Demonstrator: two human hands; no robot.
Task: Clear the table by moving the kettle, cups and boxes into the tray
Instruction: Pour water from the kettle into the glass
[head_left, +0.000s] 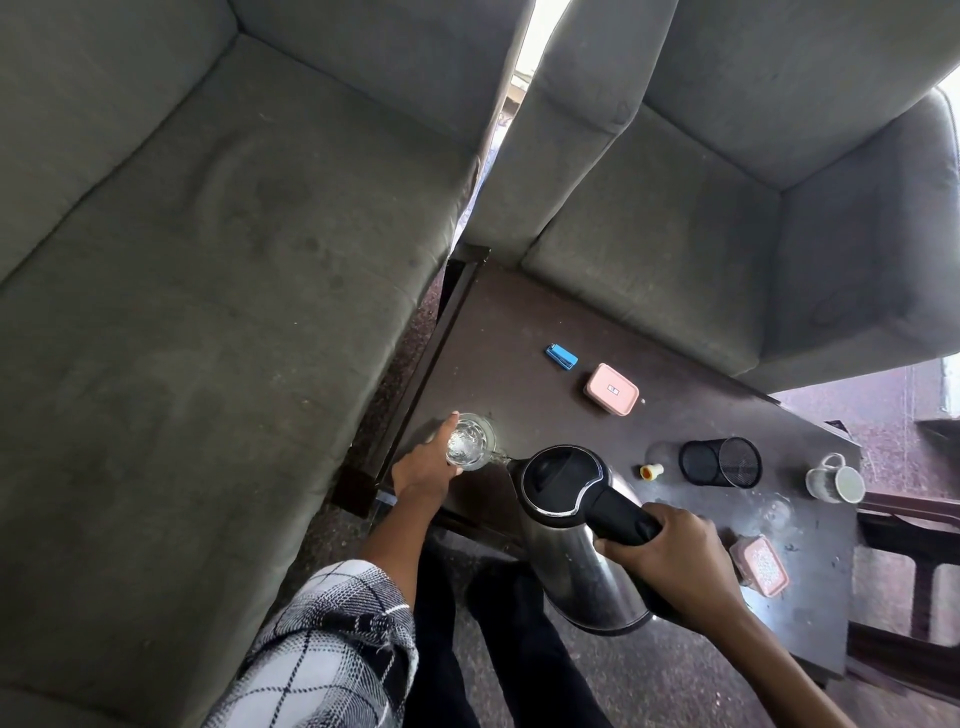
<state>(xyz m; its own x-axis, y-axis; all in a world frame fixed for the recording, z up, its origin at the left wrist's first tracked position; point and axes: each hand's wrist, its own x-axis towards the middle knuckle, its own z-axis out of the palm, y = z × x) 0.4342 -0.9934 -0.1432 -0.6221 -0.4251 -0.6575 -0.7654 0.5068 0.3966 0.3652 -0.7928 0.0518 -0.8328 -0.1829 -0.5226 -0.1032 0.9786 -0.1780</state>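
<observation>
R hand (670, 551) is wrapped tight round the handle of the kettle (566, 499), fingers curled shut on it; kettle is tilted, spout toward the glass (470, 441) near the table's (509, 322) left edge. L hand (423, 462) cups the glass's side, index finger stretched along the rim, other fingers bent round the wall w/ thumb at the near side.

Risks, as I judge them:
- Kettle is tipped w/ spout just beside the glass; any water left could spill onto the table or L hand. Can't tell if it's hot.
- Glass sits close to the table edge; a nudge from the spout or a loose grip could knock it off to the floor.
- No tray in view, so both items may need carrying some way, one per hand; a wet glass may slip.

Count:
- kettle x1
- cups x2: the glass + a mug (834, 478) on its side at far right
- pink boxes x2: one mid-table (612, 388), one near R hand (761, 564)
- mesh holder (721, 461) x1, tipped over
- blue lighter (561, 357) x1
- small yellow-tipped cap (651, 471) x1
</observation>
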